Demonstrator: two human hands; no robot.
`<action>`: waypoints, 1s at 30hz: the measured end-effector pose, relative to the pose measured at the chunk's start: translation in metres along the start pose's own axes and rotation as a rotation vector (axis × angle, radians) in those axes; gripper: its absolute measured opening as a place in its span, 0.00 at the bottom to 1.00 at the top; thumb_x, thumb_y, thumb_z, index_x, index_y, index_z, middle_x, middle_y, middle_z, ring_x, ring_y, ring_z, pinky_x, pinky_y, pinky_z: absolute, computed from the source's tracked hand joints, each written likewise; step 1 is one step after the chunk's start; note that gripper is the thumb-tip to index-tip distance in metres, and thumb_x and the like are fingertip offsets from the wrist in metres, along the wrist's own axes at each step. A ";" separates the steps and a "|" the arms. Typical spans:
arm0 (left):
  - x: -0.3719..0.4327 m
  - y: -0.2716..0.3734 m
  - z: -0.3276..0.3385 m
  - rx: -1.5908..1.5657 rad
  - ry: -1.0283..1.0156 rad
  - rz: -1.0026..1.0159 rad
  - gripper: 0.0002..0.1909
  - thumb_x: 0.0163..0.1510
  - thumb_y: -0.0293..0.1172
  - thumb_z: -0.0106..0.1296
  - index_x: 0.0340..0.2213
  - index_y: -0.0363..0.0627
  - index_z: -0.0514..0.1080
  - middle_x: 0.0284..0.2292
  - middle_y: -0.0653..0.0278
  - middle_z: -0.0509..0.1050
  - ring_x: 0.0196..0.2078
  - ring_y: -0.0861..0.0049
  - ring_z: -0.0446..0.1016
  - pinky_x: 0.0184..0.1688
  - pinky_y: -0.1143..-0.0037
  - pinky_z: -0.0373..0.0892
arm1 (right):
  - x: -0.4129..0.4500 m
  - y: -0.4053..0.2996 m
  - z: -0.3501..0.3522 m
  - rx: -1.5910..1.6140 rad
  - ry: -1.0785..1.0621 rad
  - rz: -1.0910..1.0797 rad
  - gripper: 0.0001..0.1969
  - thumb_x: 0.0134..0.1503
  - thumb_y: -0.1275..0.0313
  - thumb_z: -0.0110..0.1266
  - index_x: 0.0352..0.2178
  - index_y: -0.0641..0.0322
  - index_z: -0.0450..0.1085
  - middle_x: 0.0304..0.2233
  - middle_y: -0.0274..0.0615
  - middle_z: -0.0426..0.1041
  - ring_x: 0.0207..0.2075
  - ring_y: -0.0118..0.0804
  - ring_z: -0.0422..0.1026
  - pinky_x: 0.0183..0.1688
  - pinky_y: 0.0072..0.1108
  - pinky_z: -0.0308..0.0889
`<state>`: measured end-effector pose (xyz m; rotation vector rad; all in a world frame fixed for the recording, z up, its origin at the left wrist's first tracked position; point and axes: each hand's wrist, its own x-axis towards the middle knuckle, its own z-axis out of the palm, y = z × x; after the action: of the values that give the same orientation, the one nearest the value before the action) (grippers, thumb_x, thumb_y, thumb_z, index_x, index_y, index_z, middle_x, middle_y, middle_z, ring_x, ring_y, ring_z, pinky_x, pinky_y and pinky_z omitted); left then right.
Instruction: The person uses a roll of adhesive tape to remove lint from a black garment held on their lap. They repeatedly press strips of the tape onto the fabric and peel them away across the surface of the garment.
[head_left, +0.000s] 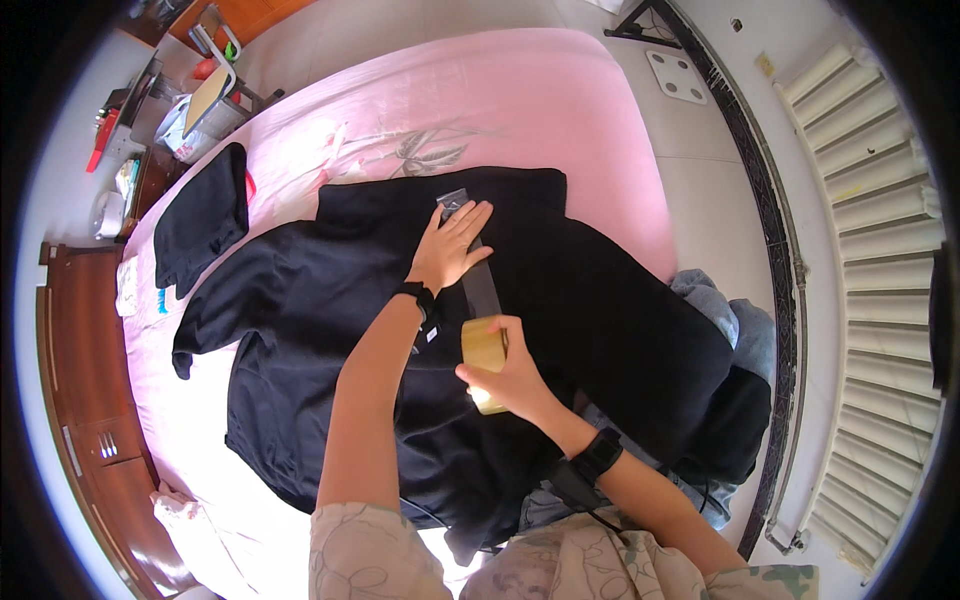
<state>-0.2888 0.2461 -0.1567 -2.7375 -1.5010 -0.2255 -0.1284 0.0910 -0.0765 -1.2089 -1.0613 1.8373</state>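
Note:
A black garment with long sleeves (322, 292) lies spread over the bed before me. My left hand (452, 246) rests palm down on it, its fingers over a strip of clear tape (480, 287) and the thumb apart. The strip's far end shows beyond my fingertips. From there it runs back towards a wide roll of yellowish packing tape (484, 349). That roll is gripped between the thumb and fingers of my right hand (523, 379), just above the garment. Each wrist wears a black strap.
A pink floral sheet (525, 90) covers the bed. Another black garment, folded (202, 217), lies at the left. Blue-grey denim (750, 330) bunches on the right, near a radiator (877, 262). A white bathroom scale (676, 76) and a chair (210, 97) stand beyond the bed.

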 end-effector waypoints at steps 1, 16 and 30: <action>0.001 -0.002 -0.002 0.039 0.007 0.016 0.33 0.54 0.50 0.43 0.56 0.46 0.53 0.57 0.66 0.56 0.60 0.74 0.52 0.59 0.62 0.48 | 0.001 -0.001 -0.001 0.056 -0.003 0.050 0.30 0.43 0.79 0.60 0.41 0.53 0.48 0.36 0.43 0.61 0.29 0.29 0.69 0.27 0.22 0.70; -0.187 0.167 -0.031 -0.383 0.071 -0.606 0.35 0.47 0.37 0.50 0.55 0.37 0.55 0.58 0.54 0.55 0.60 0.62 0.53 0.57 0.56 0.50 | 0.012 -0.006 -0.008 0.069 -0.009 0.119 0.24 0.50 0.74 0.57 0.41 0.51 0.49 0.31 0.41 0.64 0.28 0.31 0.69 0.25 0.27 0.73; -0.189 0.173 -0.005 -0.395 0.065 -0.688 0.37 0.44 0.37 0.48 0.56 0.42 0.52 0.59 0.61 0.52 0.62 0.69 0.51 0.58 0.58 0.48 | 0.041 -0.336 0.084 -0.028 -0.198 -1.063 0.11 0.58 0.66 0.48 0.39 0.58 0.60 0.34 0.39 0.67 0.34 0.29 0.70 0.35 0.20 0.70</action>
<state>-0.2445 -0.0064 -0.1668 -2.2804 -2.5525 -0.6655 -0.1853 0.2500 0.2289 -0.3008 -1.4498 1.0885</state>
